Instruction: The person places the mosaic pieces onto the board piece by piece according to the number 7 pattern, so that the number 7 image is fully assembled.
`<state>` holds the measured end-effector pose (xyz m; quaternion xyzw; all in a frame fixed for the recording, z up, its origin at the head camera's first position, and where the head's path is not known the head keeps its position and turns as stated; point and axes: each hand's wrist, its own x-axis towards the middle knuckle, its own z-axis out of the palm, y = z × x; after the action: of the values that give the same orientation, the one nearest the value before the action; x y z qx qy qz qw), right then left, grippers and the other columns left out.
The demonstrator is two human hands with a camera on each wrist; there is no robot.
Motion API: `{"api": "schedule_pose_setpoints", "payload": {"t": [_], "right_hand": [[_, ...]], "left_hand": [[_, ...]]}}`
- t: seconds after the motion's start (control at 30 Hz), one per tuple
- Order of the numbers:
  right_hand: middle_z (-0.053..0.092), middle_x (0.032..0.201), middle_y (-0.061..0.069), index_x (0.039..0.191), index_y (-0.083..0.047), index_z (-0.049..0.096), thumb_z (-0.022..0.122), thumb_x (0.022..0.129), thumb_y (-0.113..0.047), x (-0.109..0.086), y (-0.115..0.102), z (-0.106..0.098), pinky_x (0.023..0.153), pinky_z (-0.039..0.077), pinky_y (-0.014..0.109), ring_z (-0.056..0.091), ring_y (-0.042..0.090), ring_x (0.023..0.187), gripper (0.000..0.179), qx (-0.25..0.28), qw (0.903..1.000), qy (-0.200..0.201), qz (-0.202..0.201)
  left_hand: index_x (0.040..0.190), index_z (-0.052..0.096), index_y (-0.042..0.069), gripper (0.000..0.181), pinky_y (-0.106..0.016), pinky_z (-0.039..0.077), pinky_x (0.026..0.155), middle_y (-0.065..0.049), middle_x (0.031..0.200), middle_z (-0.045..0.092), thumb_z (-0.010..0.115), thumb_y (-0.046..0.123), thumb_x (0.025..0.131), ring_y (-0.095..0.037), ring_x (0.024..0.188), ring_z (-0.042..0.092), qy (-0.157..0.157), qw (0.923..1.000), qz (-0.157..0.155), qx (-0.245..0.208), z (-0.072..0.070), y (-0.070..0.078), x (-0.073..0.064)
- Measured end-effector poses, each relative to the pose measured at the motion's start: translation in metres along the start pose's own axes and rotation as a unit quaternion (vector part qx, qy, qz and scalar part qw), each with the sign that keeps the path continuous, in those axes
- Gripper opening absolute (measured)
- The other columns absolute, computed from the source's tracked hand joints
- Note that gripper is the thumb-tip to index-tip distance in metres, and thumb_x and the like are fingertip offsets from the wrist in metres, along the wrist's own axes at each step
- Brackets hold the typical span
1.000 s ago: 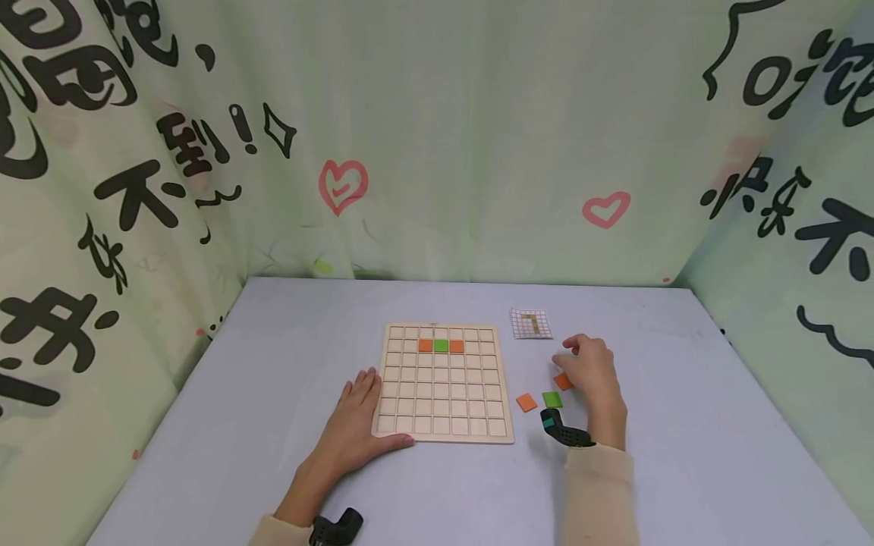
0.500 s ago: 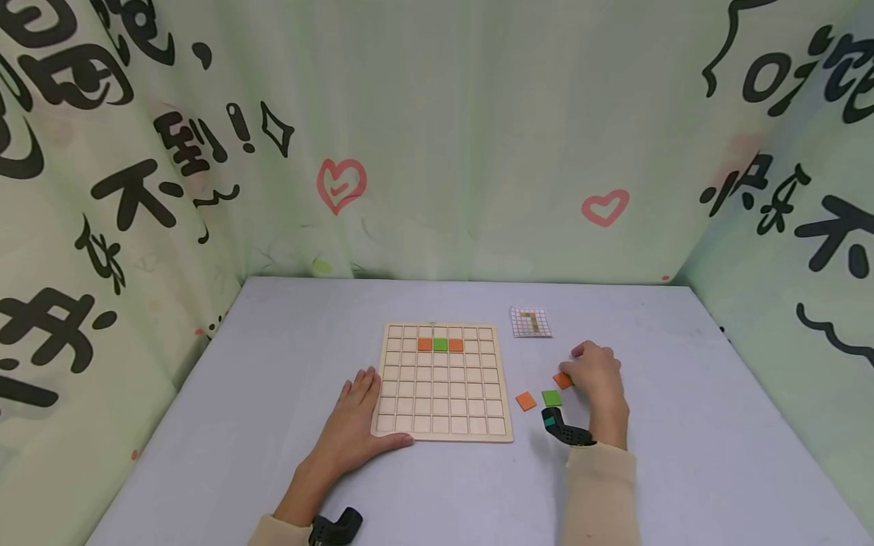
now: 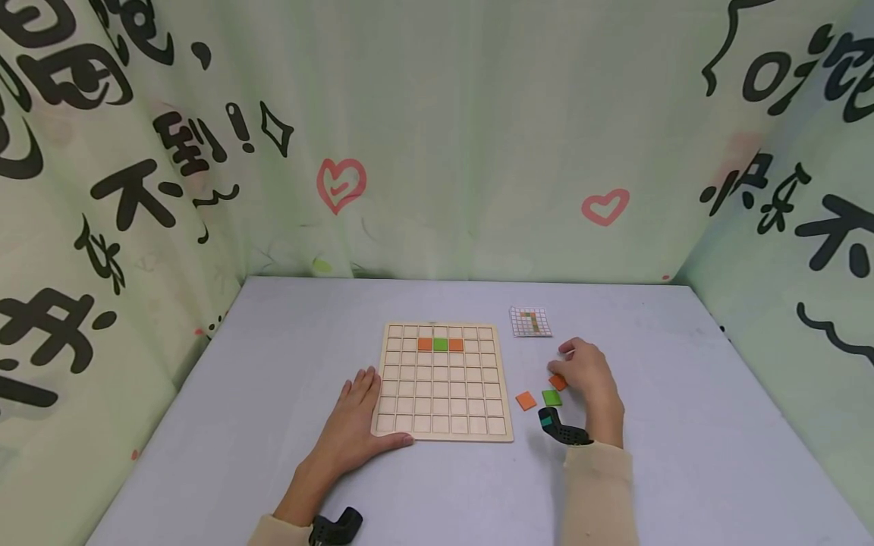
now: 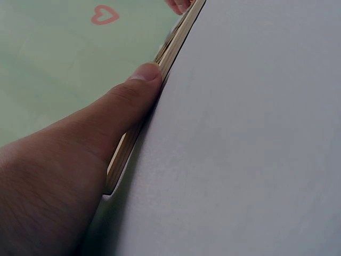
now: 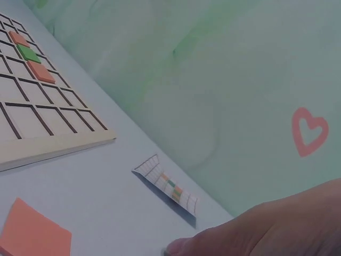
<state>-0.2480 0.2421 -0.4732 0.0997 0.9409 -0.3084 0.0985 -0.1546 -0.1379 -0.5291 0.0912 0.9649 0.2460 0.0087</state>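
My left hand lies along the left edge and near-left corner of a wooden grid board, fingers extended. In the left wrist view its thumb rests against the board's edge. A row of orange, green and orange tiles sits near the board's far side. Right of the board, my right hand is low over the table with bent fingers, thumb and forefinger apart. An orange tile shows partly under it; whether the fingers grip anything I cannot tell. A green tile and another orange tile lie nearby.
A small pattern card with a coloured shape on a grid lies beyond the right hand, its edges curled up in the right wrist view. The white table ends at a pale green curtain with hearts and black writing.
My right hand shifted slightly right and back, then left again. The orange tile beneath it moved a little left. My left hand and the board have stayed in place.
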Motion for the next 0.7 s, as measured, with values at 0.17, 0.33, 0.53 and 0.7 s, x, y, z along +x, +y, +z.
{"api": "schedule_pose_setpoints", "payload": {"t": [0.17,0.33,0.53,0.7], "right_hand": [[0.059,0.112,0.026,0.125,0.008,0.054,0.066,0.092,-0.016,-0.0024,-0.0027,-0.0015,0.087,0.053,0.048,0.053,0.037,0.1,0.043,-0.004,0.9998,-0.016,0.009],[0.058,0.117,0.027,0.126,0.006,0.053,0.064,0.094,-0.013,-0.0045,-0.0038,-0.0027,0.087,0.054,0.048,0.054,0.037,0.101,0.038,0.01,0.9993,-0.031,0.018],[0.058,0.115,0.026,0.124,0.006,0.053,0.062,0.094,-0.013,-0.0031,-0.003,-0.0014,0.082,0.054,0.046,0.055,0.035,0.098,0.036,0.0,0.9997,-0.021,0.009],[0.057,0.12,0.028,0.127,0.005,0.052,0.06,0.096,-0.014,-0.0021,-0.004,0.0001,0.084,0.055,0.047,0.056,0.037,0.098,0.037,0.002,1.0,0.002,0.005]], "left_hand": [[0.156,0.027,-0.003,0.123,-0.05,0.013,0.129,-0.019,0.166,0.022,0.071,0.075,0.072,-0.032,0.157,0.016,0.0,1.0,-0.001,-0.003,0.0002,-0.0004,-0.0002],[0.156,0.027,-0.003,0.123,-0.05,0.014,0.129,-0.018,0.166,0.022,0.071,0.075,0.072,-0.033,0.157,0.016,0.0,1.0,-0.001,-0.004,0.0001,0.0,-0.0005],[0.156,0.027,-0.003,0.123,-0.05,0.014,0.129,-0.019,0.166,0.022,0.072,0.074,0.072,-0.033,0.157,0.016,0.001,1.0,-0.001,-0.001,0.0001,0.0,-0.0006],[0.156,0.027,-0.003,0.123,-0.05,0.014,0.129,-0.019,0.166,0.022,0.072,0.075,0.072,-0.032,0.157,0.016,0.0,1.0,-0.001,0.002,-0.0002,0.0005,-0.0007]]}}
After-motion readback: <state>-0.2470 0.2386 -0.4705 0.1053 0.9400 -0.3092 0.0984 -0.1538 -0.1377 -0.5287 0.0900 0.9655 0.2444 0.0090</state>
